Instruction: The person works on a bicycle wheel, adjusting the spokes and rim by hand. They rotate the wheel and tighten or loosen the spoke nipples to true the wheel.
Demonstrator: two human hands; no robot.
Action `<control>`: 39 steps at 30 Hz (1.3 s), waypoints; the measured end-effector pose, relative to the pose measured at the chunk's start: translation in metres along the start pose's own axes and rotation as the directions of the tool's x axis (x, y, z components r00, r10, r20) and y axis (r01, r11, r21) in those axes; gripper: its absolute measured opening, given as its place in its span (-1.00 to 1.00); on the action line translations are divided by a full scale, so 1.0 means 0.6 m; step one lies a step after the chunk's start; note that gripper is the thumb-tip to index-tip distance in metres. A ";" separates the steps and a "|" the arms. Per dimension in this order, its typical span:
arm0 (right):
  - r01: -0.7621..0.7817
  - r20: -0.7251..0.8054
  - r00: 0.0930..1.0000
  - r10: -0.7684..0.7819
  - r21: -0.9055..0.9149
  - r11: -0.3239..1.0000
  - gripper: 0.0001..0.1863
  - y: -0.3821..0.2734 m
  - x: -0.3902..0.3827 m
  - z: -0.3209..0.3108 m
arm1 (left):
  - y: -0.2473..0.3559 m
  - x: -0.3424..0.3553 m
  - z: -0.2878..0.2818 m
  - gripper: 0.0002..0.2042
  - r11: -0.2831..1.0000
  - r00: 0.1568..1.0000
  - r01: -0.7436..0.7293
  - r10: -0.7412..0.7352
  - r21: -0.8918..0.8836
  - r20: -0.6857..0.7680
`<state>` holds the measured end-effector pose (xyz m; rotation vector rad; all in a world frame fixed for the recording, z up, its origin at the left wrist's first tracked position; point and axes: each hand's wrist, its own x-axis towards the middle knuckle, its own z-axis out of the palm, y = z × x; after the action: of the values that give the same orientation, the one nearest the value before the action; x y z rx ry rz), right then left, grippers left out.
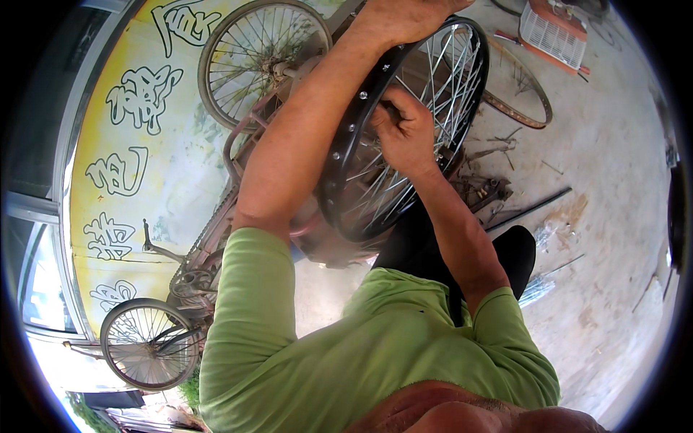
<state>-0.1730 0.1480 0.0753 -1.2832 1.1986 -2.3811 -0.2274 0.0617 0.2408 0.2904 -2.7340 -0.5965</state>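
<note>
Plainly, the black-rimmed bicycle wheel with thin silver metal spokes (339, 162) stands tilted before the person, right of an old upturned bicycle (198, 263). The left hand (401, 20) lies over the rim's far part; its fingertips are cut off, so its grip cannot be told. The right hand (408, 137) reaches among the spokes with bent fingers at the rim's inner side; whether it pinches anything is hidden. The wheel is probably light, its hoop stiff and smooth, single spokes bendable; the rim seems the safest hold.
</note>
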 end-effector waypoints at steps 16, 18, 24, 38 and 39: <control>0.084 -0.014 0.996 -0.084 -0.003 0.996 -0.74 0.014 0.001 -0.003 | -0.002 0.007 0.005 -0.43 0.996 0.998 -0.052 0.055 0.072 -0.031; 0.030 0.068 0.997 -0.031 0.015 0.999 -0.74 0.009 0.004 -0.011 | -0.007 0.005 0.004 -0.43 0.994 0.996 -0.066 0.071 0.091 -0.045; -0.127 0.228 0.962 0.147 -0.100 0.987 -0.80 -0.022 0.023 -0.037 | -0.015 0.009 0.003 -0.43 0.997 0.998 -0.067 0.067 0.042 -0.017; -0.070 0.278 0.953 0.120 -0.185 0.980 -0.77 -0.032 0.030 -0.045 | -0.024 0.013 0.008 -0.50 0.996 0.995 -0.072 0.076 0.055 -0.064; -0.035 0.224 0.972 0.070 -0.157 0.987 -0.77 -0.027 0.027 -0.047 | -0.019 0.016 0.011 -0.50 0.997 0.996 -0.056 0.059 0.045 -0.074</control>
<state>-0.2012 0.1668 0.0885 -1.5038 1.3445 -2.0700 -0.2371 0.0515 0.2329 0.2380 -2.6757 -0.5022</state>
